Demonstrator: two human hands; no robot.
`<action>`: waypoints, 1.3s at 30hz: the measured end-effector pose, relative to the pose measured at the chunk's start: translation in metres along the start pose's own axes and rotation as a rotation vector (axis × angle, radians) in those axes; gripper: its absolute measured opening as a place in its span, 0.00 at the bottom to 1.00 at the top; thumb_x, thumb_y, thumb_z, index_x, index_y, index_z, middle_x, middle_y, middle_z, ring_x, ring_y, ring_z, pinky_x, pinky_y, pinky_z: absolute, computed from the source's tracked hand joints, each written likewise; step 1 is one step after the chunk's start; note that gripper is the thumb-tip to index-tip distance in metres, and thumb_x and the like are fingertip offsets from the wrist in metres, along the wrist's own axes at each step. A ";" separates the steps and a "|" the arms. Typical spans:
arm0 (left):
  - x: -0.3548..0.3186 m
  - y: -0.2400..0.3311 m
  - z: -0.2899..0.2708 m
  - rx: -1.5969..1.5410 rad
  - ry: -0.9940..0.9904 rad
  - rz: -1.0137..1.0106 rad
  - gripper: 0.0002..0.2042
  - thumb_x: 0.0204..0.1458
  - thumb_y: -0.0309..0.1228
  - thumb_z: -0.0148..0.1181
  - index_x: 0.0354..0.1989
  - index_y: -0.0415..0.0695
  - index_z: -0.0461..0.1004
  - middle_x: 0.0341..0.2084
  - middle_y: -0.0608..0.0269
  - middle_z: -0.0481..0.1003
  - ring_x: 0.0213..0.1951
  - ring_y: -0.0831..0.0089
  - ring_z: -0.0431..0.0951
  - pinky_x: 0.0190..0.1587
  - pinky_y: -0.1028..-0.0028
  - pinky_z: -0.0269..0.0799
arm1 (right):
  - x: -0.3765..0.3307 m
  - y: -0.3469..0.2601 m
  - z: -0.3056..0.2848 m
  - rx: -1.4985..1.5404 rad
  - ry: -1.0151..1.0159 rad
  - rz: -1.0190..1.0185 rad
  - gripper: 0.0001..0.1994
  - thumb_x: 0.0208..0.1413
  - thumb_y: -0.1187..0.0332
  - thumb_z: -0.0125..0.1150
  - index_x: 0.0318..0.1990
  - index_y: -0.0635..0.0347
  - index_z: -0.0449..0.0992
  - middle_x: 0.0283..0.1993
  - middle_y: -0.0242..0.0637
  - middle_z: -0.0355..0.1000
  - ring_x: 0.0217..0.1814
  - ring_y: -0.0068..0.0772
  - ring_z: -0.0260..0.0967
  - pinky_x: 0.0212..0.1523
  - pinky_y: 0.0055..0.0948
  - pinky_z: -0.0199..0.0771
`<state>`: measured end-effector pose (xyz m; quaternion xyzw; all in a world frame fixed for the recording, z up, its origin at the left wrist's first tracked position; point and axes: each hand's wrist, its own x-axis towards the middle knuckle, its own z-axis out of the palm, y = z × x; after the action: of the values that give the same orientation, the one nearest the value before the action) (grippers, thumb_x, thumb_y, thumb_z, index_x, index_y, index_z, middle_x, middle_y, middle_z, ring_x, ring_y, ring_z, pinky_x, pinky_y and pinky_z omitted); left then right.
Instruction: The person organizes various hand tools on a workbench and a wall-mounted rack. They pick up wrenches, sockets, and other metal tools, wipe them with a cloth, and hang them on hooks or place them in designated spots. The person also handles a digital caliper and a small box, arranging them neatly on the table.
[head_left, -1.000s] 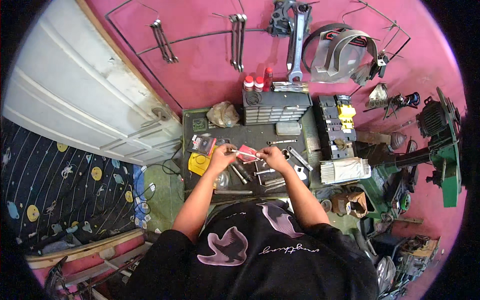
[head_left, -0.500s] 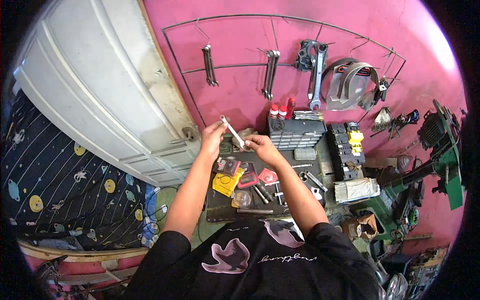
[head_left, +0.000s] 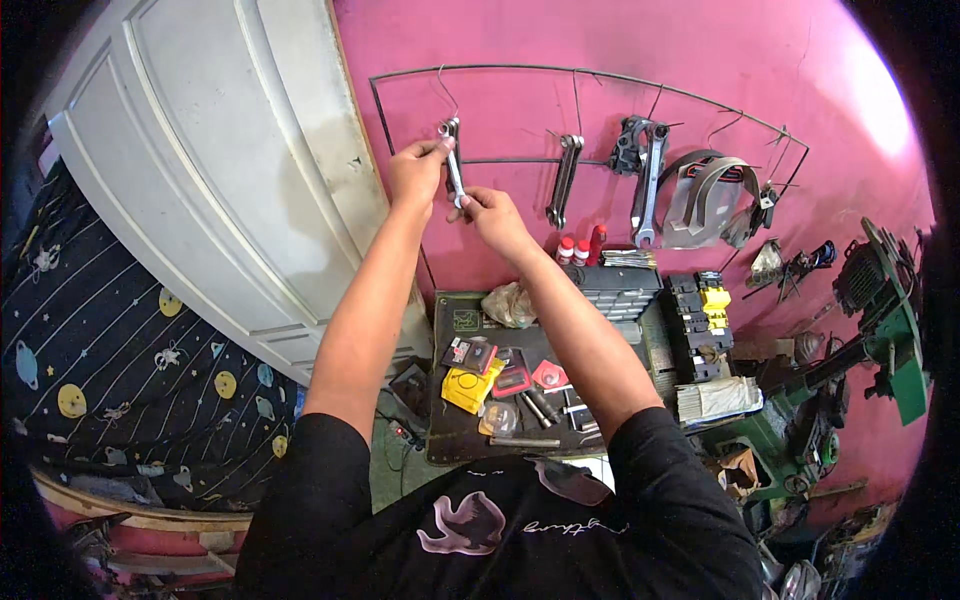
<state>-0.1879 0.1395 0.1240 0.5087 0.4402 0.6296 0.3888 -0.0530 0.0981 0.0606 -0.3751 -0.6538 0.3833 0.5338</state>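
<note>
A silver combination wrench [head_left: 454, 178] is raised upright against the bundle of wrenches [head_left: 454, 125] that hangs from a wire hook on the wall rack. My left hand [head_left: 416, 174] pinches its upper end with thumb and fingers. Lower down, my right hand [head_left: 490, 216] grips the wrench's bottom end. Both arms are stretched forward over the bench. Most of the hanging bundle is hidden behind the held wrench and my fingers, so I cannot tell whether the wrench is on the hook.
More wrenches [head_left: 565, 180] and a large wrench [head_left: 649, 185] hang farther right on the metal rack [head_left: 520, 68]. Below, the dark workbench [head_left: 455, 420] carries packets, tools and a drawer cabinet [head_left: 615, 290]. A white door [head_left: 200, 150] stands at left; green machinery [head_left: 890, 350] at right.
Both hands have risen from above the bench to the rack's left hook, carrying the wrench, which now stands more upright. The view has tilted up toward the wall.
</note>
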 end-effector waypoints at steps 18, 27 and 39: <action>0.039 -0.050 0.014 0.036 -0.024 -0.009 0.13 0.53 0.36 0.69 0.34 0.37 0.83 0.23 0.67 0.79 0.29 0.81 0.73 0.36 0.76 0.68 | 0.042 0.059 0.000 -0.127 0.060 0.125 0.14 0.68 0.69 0.49 0.51 0.66 0.79 0.36 0.38 0.82 0.33 0.20 0.72 0.37 0.25 0.72; -0.009 -0.159 -0.004 0.238 -0.003 -0.016 0.14 0.53 0.37 0.69 0.35 0.36 0.83 0.27 0.64 0.82 0.31 0.78 0.76 0.38 0.73 0.70 | -0.091 0.172 -0.069 -0.336 -0.023 0.242 0.13 0.63 0.67 0.57 0.47 0.65 0.81 0.36 0.42 0.81 0.36 0.28 0.78 0.40 0.32 0.76; -0.291 -0.302 0.088 0.960 -0.703 -0.244 0.10 0.49 0.39 0.66 0.35 0.47 0.84 0.32 0.55 0.82 0.39 0.55 0.81 0.45 0.57 0.74 | -0.337 0.273 -0.146 -1.255 -0.521 0.650 0.14 0.56 0.62 0.58 0.49 0.41 0.81 0.49 0.33 0.77 0.57 0.42 0.70 0.58 0.57 0.63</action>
<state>-0.0361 -0.0257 -0.2416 0.7506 0.5752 0.1059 0.3075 0.1629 -0.0744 -0.3044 -0.6802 -0.7108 0.1533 -0.0921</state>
